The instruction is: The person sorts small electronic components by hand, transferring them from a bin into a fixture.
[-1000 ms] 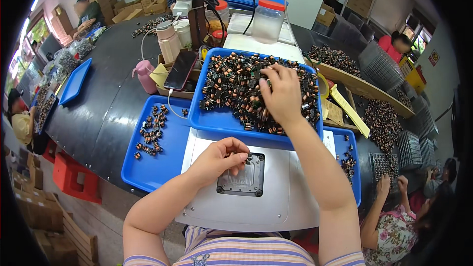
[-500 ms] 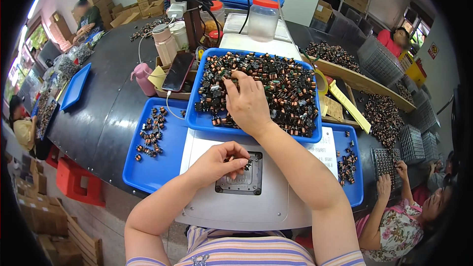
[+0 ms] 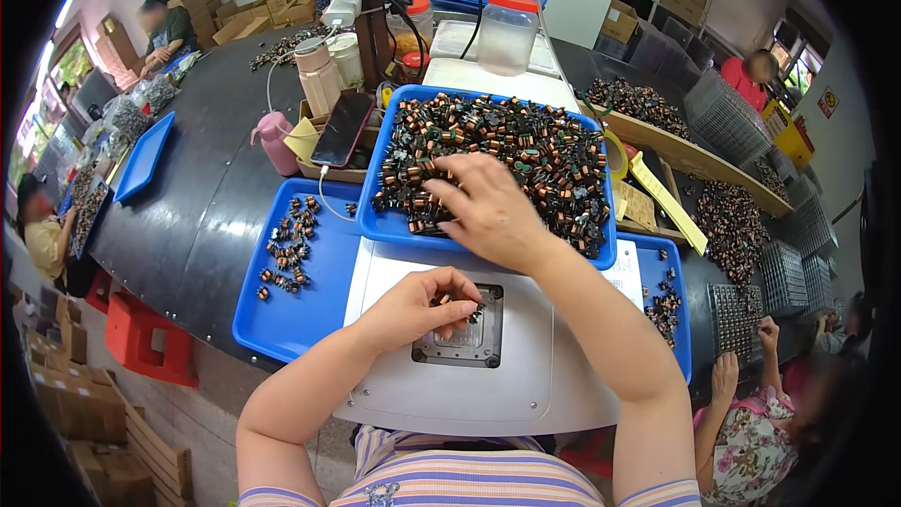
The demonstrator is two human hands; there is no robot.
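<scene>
My left hand [image 3: 422, 308] is closed around a few small black coil components with copper windings [image 3: 476, 314], partly hidden by the fingers. It hovers over a square dark-framed fixture with a clear plate [image 3: 460, 349], set in a white panel [image 3: 554, 385]. Over the near part of a large blue tray [image 3: 387, 223] is my right hand [image 3: 493, 211], its fingers apart and slightly bent. Heaped coil components [image 3: 554, 155] fill that tray, and the fingertips are at or just above the pile. Nothing shows between the right fingers, though their undersides are hidden.
Blue trays with scattered coils flank the panel, a left one [image 3: 258, 319] and a right one [image 3: 664, 258]. Behind on the left are a phone [image 3: 343, 131], a pink bottle [image 3: 275, 143] and cables. A co-worker's hands [image 3: 727, 377] are at a gridded tray [image 3: 735, 319] on the right.
My right hand has shifted right and toward me over the pile, its fingers more spread. My left hand stays over the fixture, still holding coils.
</scene>
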